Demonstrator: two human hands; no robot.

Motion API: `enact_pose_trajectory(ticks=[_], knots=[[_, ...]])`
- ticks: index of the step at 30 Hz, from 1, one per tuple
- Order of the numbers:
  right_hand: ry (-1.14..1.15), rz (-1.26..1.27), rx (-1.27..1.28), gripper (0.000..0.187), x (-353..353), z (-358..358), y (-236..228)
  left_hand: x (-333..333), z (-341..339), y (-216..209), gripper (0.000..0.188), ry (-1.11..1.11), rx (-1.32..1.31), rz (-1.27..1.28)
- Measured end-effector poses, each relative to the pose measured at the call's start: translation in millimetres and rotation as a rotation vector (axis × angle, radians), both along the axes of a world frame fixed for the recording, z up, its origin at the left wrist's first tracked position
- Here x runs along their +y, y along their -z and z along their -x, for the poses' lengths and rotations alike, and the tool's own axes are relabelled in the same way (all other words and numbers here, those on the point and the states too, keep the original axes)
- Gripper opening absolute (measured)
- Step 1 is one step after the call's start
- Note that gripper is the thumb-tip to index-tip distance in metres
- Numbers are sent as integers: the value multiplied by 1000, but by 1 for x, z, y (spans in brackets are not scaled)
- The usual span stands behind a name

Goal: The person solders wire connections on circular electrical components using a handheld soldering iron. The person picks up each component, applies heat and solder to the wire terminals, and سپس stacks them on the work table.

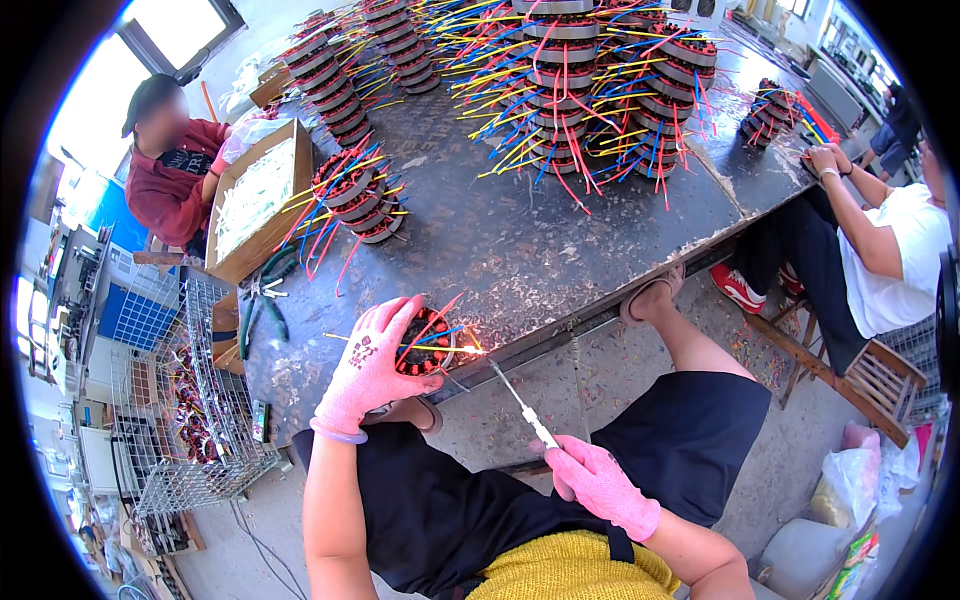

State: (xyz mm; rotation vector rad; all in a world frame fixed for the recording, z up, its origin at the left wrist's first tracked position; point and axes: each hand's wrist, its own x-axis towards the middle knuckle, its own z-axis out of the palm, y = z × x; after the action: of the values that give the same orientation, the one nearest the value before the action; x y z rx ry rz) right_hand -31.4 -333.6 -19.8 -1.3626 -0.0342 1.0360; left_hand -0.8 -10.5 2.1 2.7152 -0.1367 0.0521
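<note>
I see the pink-gloved left hand (pixel 370 362) wrapped round a black-and-red metal ring (pixel 428 358) with coloured wires (pixel 440 348) at the near edge of the scuffed dark table (pixel 500 255), perhaps so it sits steady. The pink-gloved right hand (pixel 600 485) grips a thin white-handled metal stick (pixel 535 416) just off that edge, maybe to stay safe from the bright orange glow (pixel 476 350).

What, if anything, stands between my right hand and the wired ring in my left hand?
Just the white-handled tool in your right hand, pointing toward the wired ring, and a bright glow just beyond its tip. Nothing else visible stands between them.
</note>
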Motion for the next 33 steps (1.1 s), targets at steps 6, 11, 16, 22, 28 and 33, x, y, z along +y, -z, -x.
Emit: enact_pose_trajectory(ticks=[6, 11, 16, 22, 28, 33], knots=[[54, -22, 72, 33, -4, 2, 0, 0, 0, 2, 100, 3, -13, 17], [114, -107, 150, 35, -8, 1, -1, -1, 1, 2, 98, -13, -29, -14], [151, -138, 83, 35, -16, -4, -7, -2, 4, -2, 96, -32, -144, 1], [254, -28, -63, 35, -32, -15, -26, -9, 15, -37, 102, -37, -301, 212], [308, 47, -202, 39, -36, -22, -40, -17, 30, -63, 110, 55, -377, 290], [327, 108, -196, 36, -36, -19, -46, -15, 35, -68, 108, 75, -330, 347]])
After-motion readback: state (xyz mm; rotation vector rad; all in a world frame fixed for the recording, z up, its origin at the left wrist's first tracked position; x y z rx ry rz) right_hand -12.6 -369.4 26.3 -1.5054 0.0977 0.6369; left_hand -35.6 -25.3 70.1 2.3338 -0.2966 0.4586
